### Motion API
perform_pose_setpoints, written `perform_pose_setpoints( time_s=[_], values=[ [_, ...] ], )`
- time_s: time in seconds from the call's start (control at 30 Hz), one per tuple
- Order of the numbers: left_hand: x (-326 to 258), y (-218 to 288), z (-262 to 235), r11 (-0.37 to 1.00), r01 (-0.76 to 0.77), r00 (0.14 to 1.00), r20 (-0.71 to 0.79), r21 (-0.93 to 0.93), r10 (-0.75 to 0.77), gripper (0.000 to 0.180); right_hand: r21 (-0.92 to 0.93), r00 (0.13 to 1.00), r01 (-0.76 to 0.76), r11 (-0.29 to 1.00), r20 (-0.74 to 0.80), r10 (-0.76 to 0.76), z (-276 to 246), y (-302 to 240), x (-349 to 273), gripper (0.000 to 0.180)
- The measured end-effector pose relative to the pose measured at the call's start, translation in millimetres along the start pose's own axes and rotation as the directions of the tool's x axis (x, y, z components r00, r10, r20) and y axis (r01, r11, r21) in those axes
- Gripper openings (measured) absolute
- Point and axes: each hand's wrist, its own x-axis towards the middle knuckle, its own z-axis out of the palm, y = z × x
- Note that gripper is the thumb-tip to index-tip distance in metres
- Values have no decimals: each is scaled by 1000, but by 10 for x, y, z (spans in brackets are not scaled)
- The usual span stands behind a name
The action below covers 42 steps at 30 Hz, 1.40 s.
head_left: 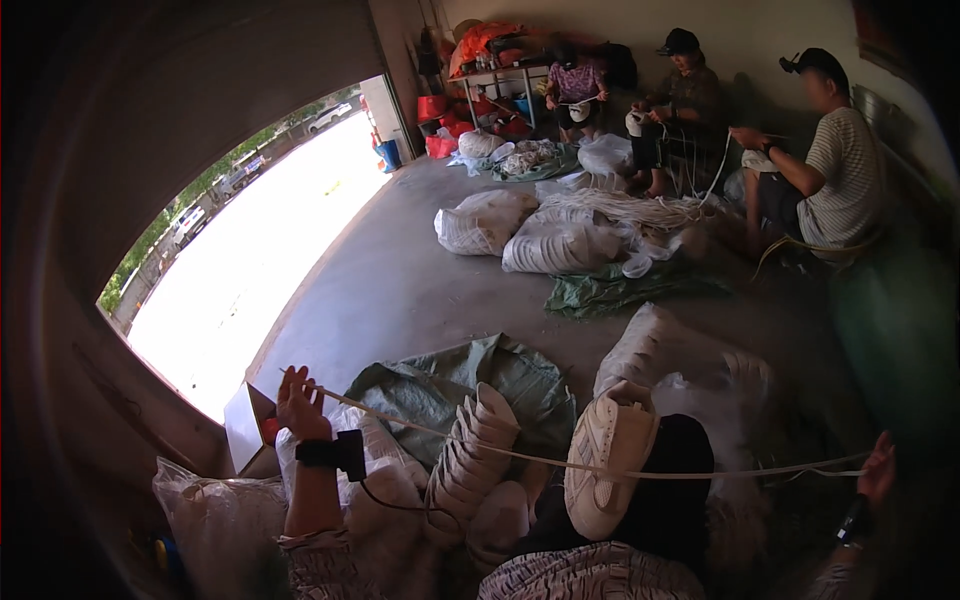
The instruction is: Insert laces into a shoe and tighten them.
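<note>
A cream-white sneaker (608,465) rests on my dark-clothed lap, toe end toward the bottom. A long pale shoelace (500,452) runs taut across it from one hand to the other. Raised at the left, my left hand (303,405) pinches one end of the lace, and a short tip sticks out beyond the fingers. Far out to the right, my right hand (878,468) grips the other part of the lace, with a loose strand hanging beside it. Nested pale shoes (473,455) stand in a stack left of my lap.
Clear plastic bags (220,520) and an open carton (250,430) lie at the left, near a green sack (470,390). Another wrapped shoe stack (640,345) is ahead. Beyond are bagged shoes (565,240), a lace pile (640,207) and several seated people (835,180) working.
</note>
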Motion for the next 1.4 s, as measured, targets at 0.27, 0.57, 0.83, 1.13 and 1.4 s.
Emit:
perform_pose_setpoints(
  time_s=[0.27,0.57,0.83,1.13,1.4],
  values=[
    [1946,839,-1569,982,-169,952,-245,80,184,37,-533,984,171,829,53,-169,-1498,-1723,-806,38],
    [2324,1423,-1862,961,-188,955,-190,202,226,44,-666,977,-90,740,-205,-65,-1546,-1875,-1612,37],
    [2431,1497,-2170,937,-78,987,-105,341,120,46,-843,760,-531,90,-520,-390,-1617,-1726,-1793,34],
    [608,-562,-24,894,186,861,371,409,-349,34,-815,935,-354,460,-327,141,1693,2595,-139,49],
    [-2874,-480,1449,793,-522,-85,906,314,-415,22,-945,760,-314,88,-194,621,2908,3761,-543,14]
  ],
)
